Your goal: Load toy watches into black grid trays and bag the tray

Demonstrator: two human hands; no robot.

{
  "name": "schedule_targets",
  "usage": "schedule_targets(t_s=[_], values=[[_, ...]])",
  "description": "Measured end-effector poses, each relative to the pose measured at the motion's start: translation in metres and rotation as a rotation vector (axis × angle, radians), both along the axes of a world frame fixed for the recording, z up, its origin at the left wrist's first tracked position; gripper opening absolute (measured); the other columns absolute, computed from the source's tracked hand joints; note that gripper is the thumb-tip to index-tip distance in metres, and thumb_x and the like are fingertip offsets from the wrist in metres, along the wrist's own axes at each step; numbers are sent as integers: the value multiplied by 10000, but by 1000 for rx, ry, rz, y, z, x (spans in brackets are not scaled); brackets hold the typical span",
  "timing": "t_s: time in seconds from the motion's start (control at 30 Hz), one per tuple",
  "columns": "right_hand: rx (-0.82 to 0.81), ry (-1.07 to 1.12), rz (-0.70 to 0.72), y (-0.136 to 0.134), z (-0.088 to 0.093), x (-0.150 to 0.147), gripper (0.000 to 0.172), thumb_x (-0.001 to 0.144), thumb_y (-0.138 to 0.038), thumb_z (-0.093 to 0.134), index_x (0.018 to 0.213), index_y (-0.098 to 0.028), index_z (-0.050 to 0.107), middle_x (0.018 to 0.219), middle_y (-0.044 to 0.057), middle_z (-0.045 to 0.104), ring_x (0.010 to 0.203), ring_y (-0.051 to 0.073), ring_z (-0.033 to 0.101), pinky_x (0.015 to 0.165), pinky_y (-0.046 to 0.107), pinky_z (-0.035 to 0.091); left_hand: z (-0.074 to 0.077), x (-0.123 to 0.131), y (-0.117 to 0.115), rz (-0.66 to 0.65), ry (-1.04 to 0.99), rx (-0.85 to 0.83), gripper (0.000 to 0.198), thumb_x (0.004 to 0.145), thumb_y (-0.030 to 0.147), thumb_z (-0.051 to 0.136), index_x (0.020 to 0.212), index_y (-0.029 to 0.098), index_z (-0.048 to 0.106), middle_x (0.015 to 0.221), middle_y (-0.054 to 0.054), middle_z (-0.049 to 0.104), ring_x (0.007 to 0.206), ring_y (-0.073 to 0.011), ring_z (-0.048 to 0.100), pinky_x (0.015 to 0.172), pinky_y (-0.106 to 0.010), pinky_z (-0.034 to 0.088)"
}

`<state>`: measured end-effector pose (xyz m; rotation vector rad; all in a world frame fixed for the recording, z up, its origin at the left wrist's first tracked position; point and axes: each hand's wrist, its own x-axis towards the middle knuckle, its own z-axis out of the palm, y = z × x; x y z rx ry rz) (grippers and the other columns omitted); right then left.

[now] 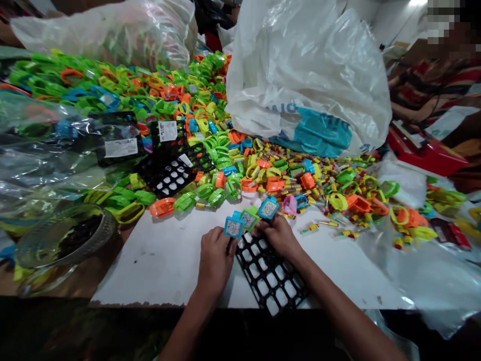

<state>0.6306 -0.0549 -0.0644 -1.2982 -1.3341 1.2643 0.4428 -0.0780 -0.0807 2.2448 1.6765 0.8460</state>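
Observation:
My left hand (216, 258) is closed, its thumb and fingers against a blue square-faced toy watch (233, 227). My right hand (280, 238) is closed just under another blue toy watch (268, 207), its fingertips partly hidden. Between them sits a green toy watch (248, 219). All three watches stand in a slanting row at the far end of a black grid tray (271, 276), faces up. Whether they sit in its openings I cannot tell. The tray lies at an angle on a white board (161, 260), its near corner at the board's front edge.
Heaped coloured toy watches (150, 85) fill the back. Small yellow-capped tubes (330, 175) lie scattered rightward. A big white plastic bag (300, 65) stands behind. More black trays (173, 180), a clear bowl (67, 235) with dark pieces, and a red device (424, 148) near another person surround the board.

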Motion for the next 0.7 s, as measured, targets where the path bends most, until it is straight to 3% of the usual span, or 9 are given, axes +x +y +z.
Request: schedule_targets(t_s=[0.27,0.5,0.7], values=[[311,-394,1,-10,-3,-2,196,752,-89,444,761,-200,604,780,38,680,760,199,649,721,306,512,1,1,-2,15,23,6,87,856,250,572,875,218,651,857,-42,599,839,-221,526,758,-345,443],[315,-453,-37,-9,4,-12,282,693,-34,419,863,-200,571,775,16,660,707,176,624,668,258,499,-2,2,0,44,11,54,139,868,313,558,840,224,662,873,-51,610,825,-219,537,755,-346,451],[321,-427,-77,-14,3,-17,224,740,-71,419,865,-201,550,745,13,626,668,169,587,633,257,471,2,3,-2,69,-15,9,155,871,320,551,826,229,668,855,-43,608,827,-216,537,764,-341,451]])
